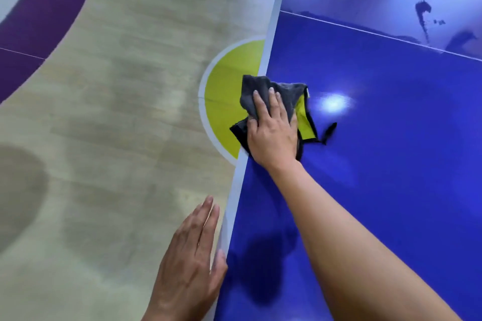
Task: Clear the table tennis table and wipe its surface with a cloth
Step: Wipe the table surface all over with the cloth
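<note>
The blue table tennis table point(378, 159) fills the right half of the view, its white-lined left edge running diagonally up the frame. A crumpled grey cloth point(284, 92) with a yellow-green underside and black trim lies at that edge. My right hand point(272, 130) presses flat on the cloth with straight fingers, arm reaching in from the lower right. My left hand point(193, 260) hangs beside the table's edge with fingers straight, its thumb touching the white edge.
A thin white line point(378, 34) crosses the table top at the upper right, with dark smudges or reflections beyond it. Left of the table is a wood-look floor point(117, 112) with a yellow-green circle point(229, 101) and a purple band point(47, 8).
</note>
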Tool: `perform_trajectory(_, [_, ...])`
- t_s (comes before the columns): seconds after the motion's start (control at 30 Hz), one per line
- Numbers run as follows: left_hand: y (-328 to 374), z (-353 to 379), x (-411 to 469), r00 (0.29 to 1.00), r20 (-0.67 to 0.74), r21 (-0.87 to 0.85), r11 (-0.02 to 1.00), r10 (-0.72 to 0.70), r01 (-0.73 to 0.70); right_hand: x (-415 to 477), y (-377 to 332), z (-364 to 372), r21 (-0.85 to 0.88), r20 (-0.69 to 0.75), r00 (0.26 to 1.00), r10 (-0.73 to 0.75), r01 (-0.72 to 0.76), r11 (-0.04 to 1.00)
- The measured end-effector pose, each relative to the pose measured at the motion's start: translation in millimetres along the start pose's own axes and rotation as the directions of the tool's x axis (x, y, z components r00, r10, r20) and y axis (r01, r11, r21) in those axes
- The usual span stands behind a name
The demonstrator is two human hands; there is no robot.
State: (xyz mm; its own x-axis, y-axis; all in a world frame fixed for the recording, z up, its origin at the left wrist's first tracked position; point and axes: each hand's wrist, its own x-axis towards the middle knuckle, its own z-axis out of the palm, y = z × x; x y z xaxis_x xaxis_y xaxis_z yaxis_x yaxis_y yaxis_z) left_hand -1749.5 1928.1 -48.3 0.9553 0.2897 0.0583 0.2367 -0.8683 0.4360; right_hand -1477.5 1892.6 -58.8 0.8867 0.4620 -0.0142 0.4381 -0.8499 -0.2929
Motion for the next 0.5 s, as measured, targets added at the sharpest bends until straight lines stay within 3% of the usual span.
perform_trajectory(0.2, [-1,20,-9,0.999,-0.028,0.014,1.0,0.024,-0.023,-24,2,-4,-0.009,0.061,0.993,-0.102,0.103,0.995])
perform_trajectory(0.5, [12,9,-33,0.999,-0.031,0.114,0.993,-0.008,0.012,-156,2,4,0.074,-0.034,0.955,-0.295,0.297,0.952])
